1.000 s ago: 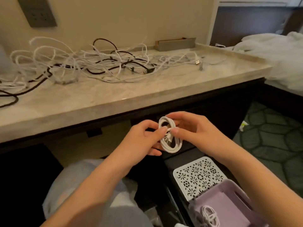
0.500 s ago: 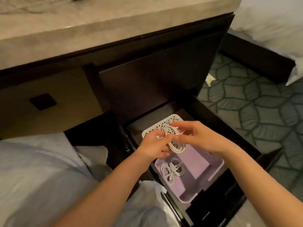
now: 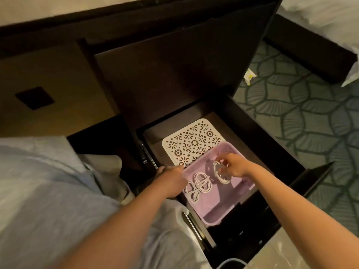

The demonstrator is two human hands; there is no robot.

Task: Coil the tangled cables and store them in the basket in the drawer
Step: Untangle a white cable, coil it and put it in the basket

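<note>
Lilac basket (image 3: 213,212) in the drawer (image 3: 272,152) contains a coiled white cable (image 3: 220,172) pinched by fingers of the right hand (image 3: 233,166), while the left hand (image 3: 171,178) touches its rim, finger grip unclear.

A pale stone desk top (image 3: 58,6) runs along the upper edge, above a dark wood cabinet (image 3: 174,65) whose drawer (image 3: 268,136) stands open. To the left, a tan panel (image 3: 68,74) bears a dark square (image 3: 35,98). To the right, green leaf-patterned carpet (image 3: 310,123) reaches a white bed (image 3: 320,12). The light is dim and warm.
</note>
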